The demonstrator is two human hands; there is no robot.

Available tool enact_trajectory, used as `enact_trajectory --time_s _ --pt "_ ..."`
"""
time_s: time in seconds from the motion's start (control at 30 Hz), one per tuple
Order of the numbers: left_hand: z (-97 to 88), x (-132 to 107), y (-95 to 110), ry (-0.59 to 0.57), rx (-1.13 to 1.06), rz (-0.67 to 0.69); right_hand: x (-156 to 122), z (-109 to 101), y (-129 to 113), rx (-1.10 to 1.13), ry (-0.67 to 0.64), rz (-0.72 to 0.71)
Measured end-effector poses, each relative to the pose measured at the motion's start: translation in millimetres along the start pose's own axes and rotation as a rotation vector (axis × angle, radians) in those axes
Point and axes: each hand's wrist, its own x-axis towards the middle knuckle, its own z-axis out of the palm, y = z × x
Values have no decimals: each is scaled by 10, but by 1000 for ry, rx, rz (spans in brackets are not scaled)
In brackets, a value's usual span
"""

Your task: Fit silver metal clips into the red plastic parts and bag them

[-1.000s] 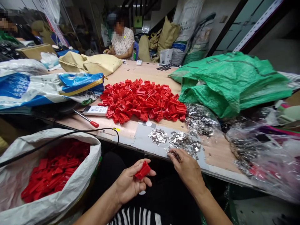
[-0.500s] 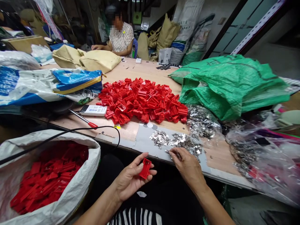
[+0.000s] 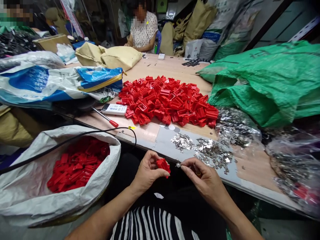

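Between the thumb and fingers of my left hand (image 3: 149, 170) is a red plastic case (image 3: 163, 166), held over my lap near the table edge. My right hand (image 3: 203, 175) pinches a small shiny metal piece (image 3: 178, 165) at its fingertips, a short gap to the right of the case. Just beyond that hand, loose metal pieces lie in two heaps, a smaller heap (image 3: 182, 142) and a larger heap (image 3: 212, 152), on a grey sheet (image 3: 163, 143). Farther back on the table is a big pile of red plastic cases (image 3: 167, 101).
A white sack (image 3: 32, 206) holding red cases stands at my left. A red-handled screwdriver (image 3: 106, 117) and a white box (image 3: 114, 109) lie left of the pile. A green sack (image 3: 265, 80) and clear bags of metal pieces (image 3: 237, 128) lie right. A co-worker (image 3: 143, 31) sits across.
My right hand has lifted a metal piece off the table edge towards the red case. My left hand has turned the case and closed its fingers more. The view has swung left.
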Motion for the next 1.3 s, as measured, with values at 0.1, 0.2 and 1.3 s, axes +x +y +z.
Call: enact_trajectory --time_s 0.1,0.2,1.3 --pt "-4 -46 -28 27 103 58 -60 60 -69 -9 -39 -19" --pt "-19 -95 -25 32 246 131 -94 99 -115 -66 -54 -61" --pt "39 -161 31 54 687 557 -62 249 -130 -138 46 -201"
